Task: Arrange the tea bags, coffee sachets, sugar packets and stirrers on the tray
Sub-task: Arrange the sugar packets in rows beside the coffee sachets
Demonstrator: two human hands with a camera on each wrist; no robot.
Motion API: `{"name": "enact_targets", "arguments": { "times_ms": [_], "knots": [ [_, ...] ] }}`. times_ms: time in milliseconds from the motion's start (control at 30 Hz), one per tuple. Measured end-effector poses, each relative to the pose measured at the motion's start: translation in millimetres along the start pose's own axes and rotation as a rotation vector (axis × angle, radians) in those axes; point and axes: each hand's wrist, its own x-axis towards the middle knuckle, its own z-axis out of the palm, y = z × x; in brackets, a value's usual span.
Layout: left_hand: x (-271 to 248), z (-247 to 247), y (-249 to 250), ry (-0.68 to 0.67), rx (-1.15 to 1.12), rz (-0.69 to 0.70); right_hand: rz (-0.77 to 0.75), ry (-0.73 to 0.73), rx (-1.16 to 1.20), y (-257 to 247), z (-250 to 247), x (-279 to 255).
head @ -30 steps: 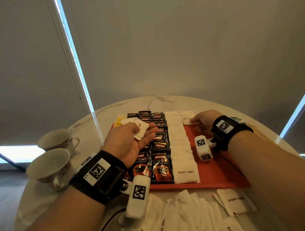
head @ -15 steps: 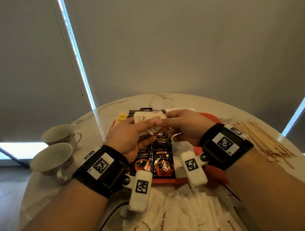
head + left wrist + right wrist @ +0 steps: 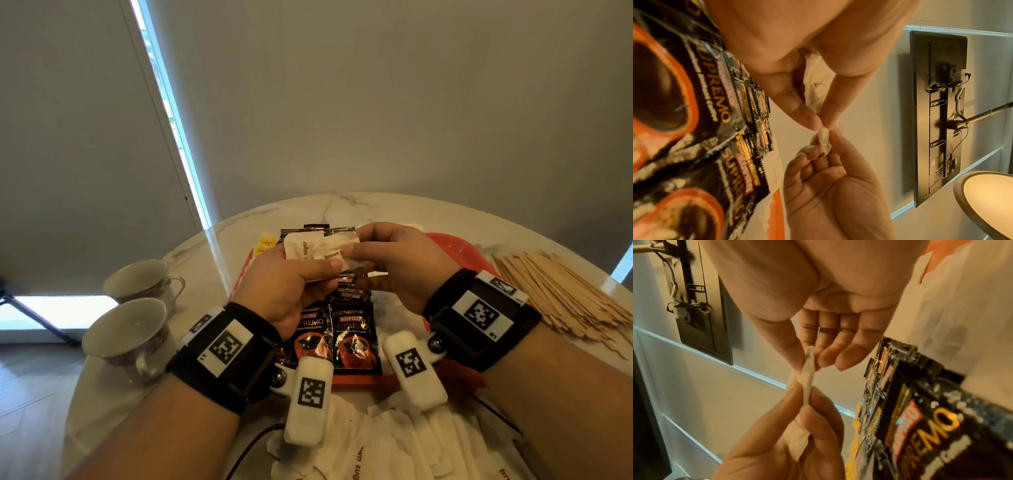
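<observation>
Above the red tray my two hands meet. My left hand grips a small stack of white brown sugar packets. My right hand pinches the right end of one of these packets between thumb and fingers. In the wrist views the same packet stretches between the two hands, edge on. Black coffee sachets lie in two overlapping columns on the tray below. Yellow tea bags peek out at its far left. The sugar row on the tray is mostly hidden by my right hand.
A heap of wooden stirrers lies on the marble table right of the tray. Loose sugar packets are spread at the near edge. Two teacups stand at the left.
My right hand left the far end of the sugar row and came to my left hand. Both hands rose, and the right now pinches a packet from the left hand's stack.
</observation>
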Motion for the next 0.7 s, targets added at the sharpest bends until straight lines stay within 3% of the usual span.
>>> {"name": "enact_targets", "arguments": {
  "times_ms": [133,433,600,700],
  "knots": [
    [-1,2,2,0.044,-0.009,-0.018,0.007,0.084,0.027,0,-1,0],
    [-2,3,4,0.113,-0.045,-0.035,-0.002,0.022,-0.096,4,1,-4],
    [-2,2,6,0.103,-0.089,-0.010,0.053,0.093,-0.093,1,-15,0],
    [-1,-1,9,0.105,-0.124,0.004,0.067,0.232,-0.028,-3,-36,9]
  ]
}}
